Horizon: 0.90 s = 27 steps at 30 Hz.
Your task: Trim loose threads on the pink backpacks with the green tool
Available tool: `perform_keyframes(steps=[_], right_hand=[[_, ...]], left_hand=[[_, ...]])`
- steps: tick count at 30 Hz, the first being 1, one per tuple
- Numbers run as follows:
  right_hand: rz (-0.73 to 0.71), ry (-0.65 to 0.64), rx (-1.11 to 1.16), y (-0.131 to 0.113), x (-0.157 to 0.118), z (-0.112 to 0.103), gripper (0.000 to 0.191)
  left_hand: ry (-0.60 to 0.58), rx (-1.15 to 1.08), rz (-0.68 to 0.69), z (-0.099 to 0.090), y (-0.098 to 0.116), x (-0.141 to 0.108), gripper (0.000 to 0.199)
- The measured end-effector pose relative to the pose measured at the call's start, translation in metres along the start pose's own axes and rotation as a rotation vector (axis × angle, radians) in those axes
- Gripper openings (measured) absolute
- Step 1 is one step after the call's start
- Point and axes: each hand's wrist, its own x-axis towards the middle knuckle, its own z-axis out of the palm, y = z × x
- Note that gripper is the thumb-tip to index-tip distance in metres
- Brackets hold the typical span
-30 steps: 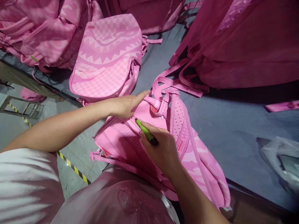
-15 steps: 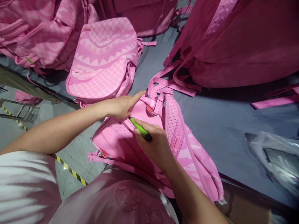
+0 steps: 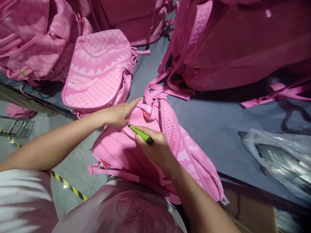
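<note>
A pink backpack (image 3: 110,142) lies in front of me with its padded, perforated straps facing up. My right hand (image 3: 155,145) is closed around a bright green marker (image 3: 142,133) with a black end. The marker's tip points left and reaches the strap's upper edge beside my left thumb. My left hand (image 3: 119,115) grips the upper edge of the backpack, index finger stretched toward the carry loop (image 3: 147,108). Its other fingers are mostly hidden.
A second pink backpack (image 3: 94,71) with a zigzag print lies behind. More pink bags stand at the left (image 3: 31,42) and right (image 3: 230,48). A clear plastic bag (image 3: 279,152) lies on the grey table surface (image 3: 209,129).
The whole view has shifted, so most things sit further left. The green marker shows more of its length, its tip still near my left thumb. Both hands remain on the backpack.
</note>
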Motion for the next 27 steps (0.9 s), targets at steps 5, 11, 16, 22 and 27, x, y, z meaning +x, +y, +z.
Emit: perform_keyframes(steps=[5,11,16,22,27], right_hand=[[0.078,-0.029,0.106,-0.003,0.007,0.008,0.030],[-0.001,0.149,0.090,-0.017,-0.044,-0.073,0.022],[0.466,0.929,-0.677,0.047,-0.137,-0.189,0.032],[0.653,0.815,-0.825,0.115,-0.136,-0.275,0.017],[0.802,0.687,-0.892,0.133,-0.129,-0.302,0.048]], left_hand=[[0.041,-0.035,0.043,0.002,-0.002,-0.006,0.095],[0.100,-0.052,0.005,0.016,-0.035,0.009,0.090],[0.136,-0.055,-0.024,0.027,-0.049,0.019,0.104],[0.106,-0.017,-0.081,0.010,-0.010,0.003,0.094],[0.056,0.053,-0.090,-0.001,0.024,-0.007,0.099]])
